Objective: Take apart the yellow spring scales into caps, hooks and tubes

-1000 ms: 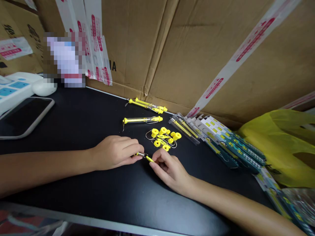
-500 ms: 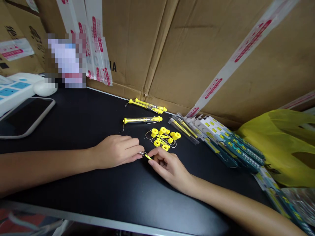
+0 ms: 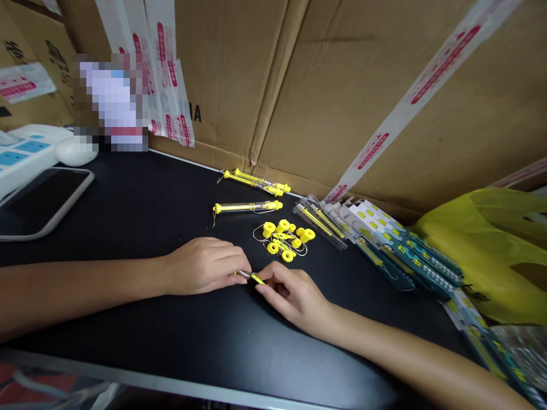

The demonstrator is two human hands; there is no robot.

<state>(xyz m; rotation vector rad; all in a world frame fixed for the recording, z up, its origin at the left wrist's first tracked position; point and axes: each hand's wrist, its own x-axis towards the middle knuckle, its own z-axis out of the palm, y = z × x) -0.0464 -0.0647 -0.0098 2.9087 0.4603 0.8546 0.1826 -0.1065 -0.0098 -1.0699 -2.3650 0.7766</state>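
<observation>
Black table (image 3: pixel 149 336), cardboard (image 3: pixel 222 68) behind. Left hand (image 3: pixel 205 265) pinching spring (image 3: pixel 245 275), right hand (image 3: pixel 294 289) pinching yellow strip (image 3: pixel 258 279); ends seem to meet, just on near side of parts pile (image 3: pixel 280 236). Tubes (image 3: pixel 248 207) beyond pile; packs (image 3: pixel 399 247) to its right.

Metal spring (image 3: pixel 245 274): silvery, coiled, pinched in left hand (image 3: pixel 204 266), partly hidden, sloping slightly down rightward. Yellow piece (image 3: pixel 257 279): slim, pinched in right hand (image 3: pixel 297 291), same slope, upper end at the spring's tip (hooked or merely touching, cannot tell).
</observation>
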